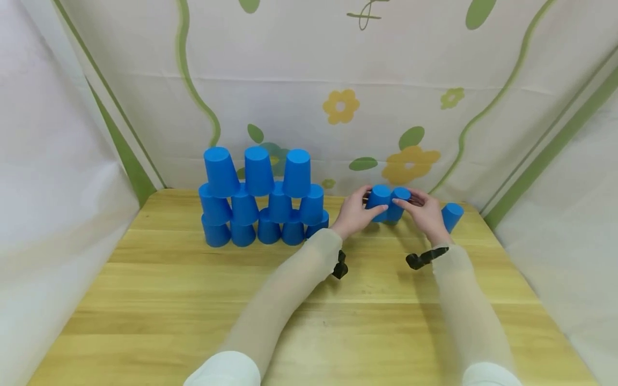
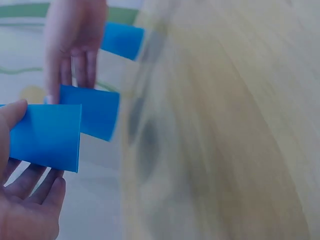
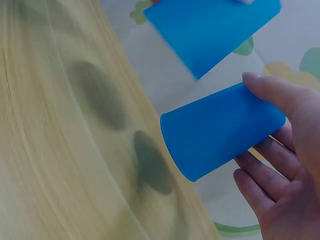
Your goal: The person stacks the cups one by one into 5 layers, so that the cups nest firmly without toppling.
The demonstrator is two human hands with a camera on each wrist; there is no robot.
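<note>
My left hand (image 1: 353, 213) grips an upside-down blue cup (image 1: 377, 199), thumb across its near side and fingers behind. Close beside it, my right hand (image 1: 428, 215) holds a second inverted blue cup (image 1: 396, 213) between thumb and fingers. Both wrist views show these cups raised above the wooden table, their shadows lying below. In the right wrist view, the right hand's cup (image 3: 220, 131) has its wide rim facing the tabletop. Another blue cup (image 1: 453, 215) stands just beyond the right wrist, partly covered by it.
Left of my hands rises a wall of inverted blue cups (image 1: 243, 208) in three rows, three cups on top; my left forearm overlaps its lower right end. Patterned white cloth (image 1: 289, 102) hangs behind the wooden table (image 1: 318, 321) and along both sides.
</note>
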